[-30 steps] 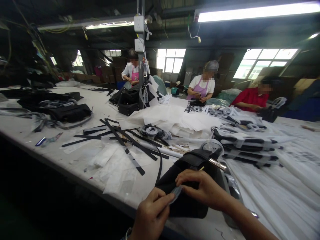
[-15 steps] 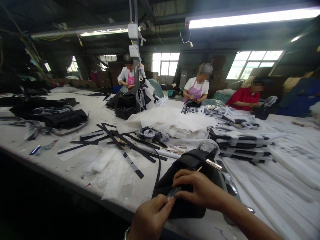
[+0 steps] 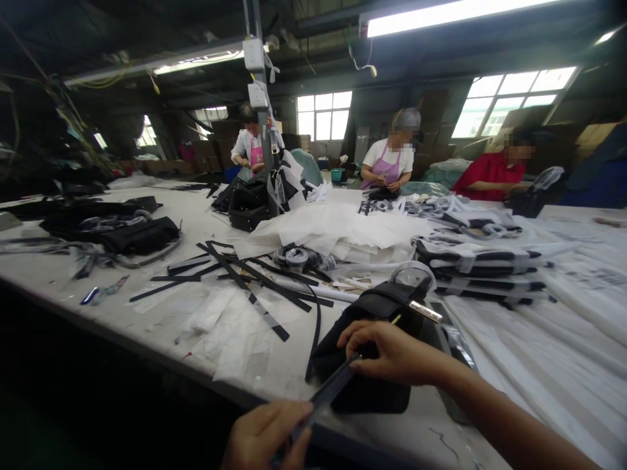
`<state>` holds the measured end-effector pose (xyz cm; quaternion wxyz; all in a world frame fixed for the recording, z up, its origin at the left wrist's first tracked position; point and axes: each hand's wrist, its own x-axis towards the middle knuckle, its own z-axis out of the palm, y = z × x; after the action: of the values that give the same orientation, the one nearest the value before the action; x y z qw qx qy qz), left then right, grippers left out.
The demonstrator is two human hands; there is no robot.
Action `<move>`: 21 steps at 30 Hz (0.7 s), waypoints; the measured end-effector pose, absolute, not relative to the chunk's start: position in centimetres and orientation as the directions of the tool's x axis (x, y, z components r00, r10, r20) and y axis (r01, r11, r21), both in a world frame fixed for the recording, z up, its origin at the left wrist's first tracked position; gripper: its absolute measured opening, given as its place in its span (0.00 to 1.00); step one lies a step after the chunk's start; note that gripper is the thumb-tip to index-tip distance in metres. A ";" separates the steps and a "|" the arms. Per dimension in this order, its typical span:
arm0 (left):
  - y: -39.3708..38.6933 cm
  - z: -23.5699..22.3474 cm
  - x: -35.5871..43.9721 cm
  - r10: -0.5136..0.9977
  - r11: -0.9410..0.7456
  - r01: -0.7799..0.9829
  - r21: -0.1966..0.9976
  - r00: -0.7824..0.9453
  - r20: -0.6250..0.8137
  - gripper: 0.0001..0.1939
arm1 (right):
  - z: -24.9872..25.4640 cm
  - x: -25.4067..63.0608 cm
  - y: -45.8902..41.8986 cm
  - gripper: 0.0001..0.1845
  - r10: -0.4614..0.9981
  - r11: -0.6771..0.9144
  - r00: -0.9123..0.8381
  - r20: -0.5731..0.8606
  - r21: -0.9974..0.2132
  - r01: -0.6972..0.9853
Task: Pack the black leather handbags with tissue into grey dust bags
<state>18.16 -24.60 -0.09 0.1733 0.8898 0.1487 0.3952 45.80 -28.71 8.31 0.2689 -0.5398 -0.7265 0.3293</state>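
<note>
A black handbag (image 3: 375, 395) with a shiny metal bar (image 3: 425, 311) at its top stands on the table in front of me. A grey, thin strip (image 3: 330, 390), perhaps wrapped in clear plastic, stretches at a slant across the bag's lower left side. My left hand (image 3: 269, 431) is closed on its lower end, below the table's front edge. At the upper end, the thumb and fingers of my right hand (image 3: 392, 356) pinch the strip against the bag's front. My right palm hides part of the bag.
Black strips (image 3: 255, 294) and clear plastic sheets (image 3: 235, 326) lie left of the bag. Behind it are white paper sheets (image 3: 323, 225) and stacked wrapped black straps (image 3: 484, 261). More black bags (image 3: 142, 235) lie at left. Several people work across the table, one in a red top (image 3: 490, 176).
My left hand has moved down and left, away from my right hand. The grey strip, bunched between my fingers before, is now drawn out straight. My right hand stays at the bag.
</note>
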 end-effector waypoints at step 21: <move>-24.2 -0.8 25.8 0.734 -0.096 0.142 0.985 0.679 -0.026 0.16 | 5.1 51.1 -38.9 0.16 0.688 -0.216 0.650 0.322 -0.764 0.608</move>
<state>25.82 -24.17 -0.84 0.5944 0.6972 0.3141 0.2489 51.14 -38.88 5.05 0.4677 -0.7786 -0.4161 0.0429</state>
